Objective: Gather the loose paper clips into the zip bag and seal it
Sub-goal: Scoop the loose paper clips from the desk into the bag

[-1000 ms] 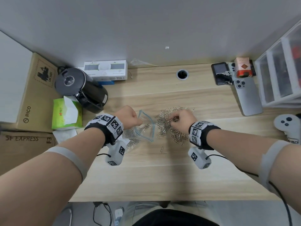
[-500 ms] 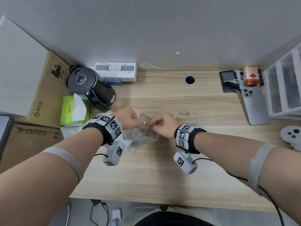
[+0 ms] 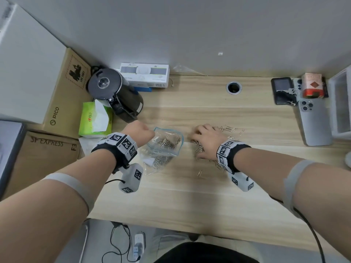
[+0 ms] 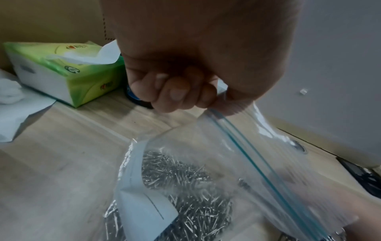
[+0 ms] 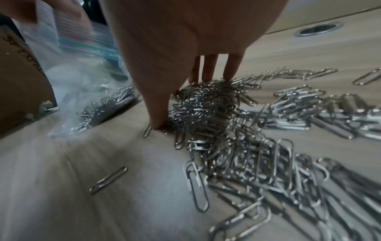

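Note:
A clear zip bag with a blue seal strip lies mid-desk, its mouth held wide open, a mass of silver clips inside. My left hand pinches the bag's rim at its left corner. Loose paper clips are strewn just right of the bag. My right hand is down on that pile, its thumb and fingers squeezing a raised heap of clips between them. A single clip lies apart, nearer to me.
A black kettle, a green tissue pack and cardboard boxes crowd the left side. A phone and small items lie at the right. A cable hole sits behind the clips.
My right hand has left the bag's mouth and moved right, back onto the loose clip pile. The left hand keeps its hold on the bag's rim.

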Demonstrator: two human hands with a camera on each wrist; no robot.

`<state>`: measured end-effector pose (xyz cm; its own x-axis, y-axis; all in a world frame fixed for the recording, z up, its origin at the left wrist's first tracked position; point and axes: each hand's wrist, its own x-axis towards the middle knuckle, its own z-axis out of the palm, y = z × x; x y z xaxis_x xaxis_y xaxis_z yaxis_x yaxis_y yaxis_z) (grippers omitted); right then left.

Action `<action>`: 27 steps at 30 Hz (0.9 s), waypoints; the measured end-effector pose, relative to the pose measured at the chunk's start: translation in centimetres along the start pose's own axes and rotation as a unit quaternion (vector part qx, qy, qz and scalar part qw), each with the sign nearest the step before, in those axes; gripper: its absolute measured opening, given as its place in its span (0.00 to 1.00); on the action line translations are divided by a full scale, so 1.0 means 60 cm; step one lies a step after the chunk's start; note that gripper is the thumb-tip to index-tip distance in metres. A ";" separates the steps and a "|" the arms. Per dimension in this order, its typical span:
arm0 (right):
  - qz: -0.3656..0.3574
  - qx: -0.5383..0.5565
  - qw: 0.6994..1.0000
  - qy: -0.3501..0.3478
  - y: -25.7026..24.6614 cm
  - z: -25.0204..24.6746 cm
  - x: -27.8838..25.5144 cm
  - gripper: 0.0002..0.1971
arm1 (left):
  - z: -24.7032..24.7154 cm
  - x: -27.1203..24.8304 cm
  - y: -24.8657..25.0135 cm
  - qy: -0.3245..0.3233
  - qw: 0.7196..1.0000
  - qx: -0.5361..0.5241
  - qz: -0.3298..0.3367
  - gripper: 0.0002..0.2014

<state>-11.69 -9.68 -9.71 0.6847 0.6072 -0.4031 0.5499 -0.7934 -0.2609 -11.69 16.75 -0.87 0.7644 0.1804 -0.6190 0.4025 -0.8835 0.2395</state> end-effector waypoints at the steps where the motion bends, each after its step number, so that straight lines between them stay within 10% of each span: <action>1: -0.005 -0.001 1.000 0.001 -0.002 0.002 0.000 0.30 | 0.002 0.001 0.003 -0.006 1.000 -0.003 0.003 0.17; 6: -0.027 0.030 0.999 -0.018 0.013 0.004 -0.018 0.11 | 0.008 0.002 0.016 -0.024 1.000 -0.003 0.019 0.15; 17: -0.144 -0.006 0.987 -0.069 -0.033 0.017 -0.016 0.30 | 0.013 0.004 0.038 -0.009 0.999 0.009 0.033 0.13; 27: -0.165 -0.016 0.986 -0.036 0.004 0.004 -0.058 0.09 | 0.019 0.000 0.062 -0.016 0.999 0.042 0.031 0.14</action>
<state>-14.07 -12.00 -8.56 0.4321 0.8259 -0.3622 0.7524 -0.5516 -0.3601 -10.76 12.99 -0.83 0.7692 0.1122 -0.6291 0.3105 -0.9261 0.2145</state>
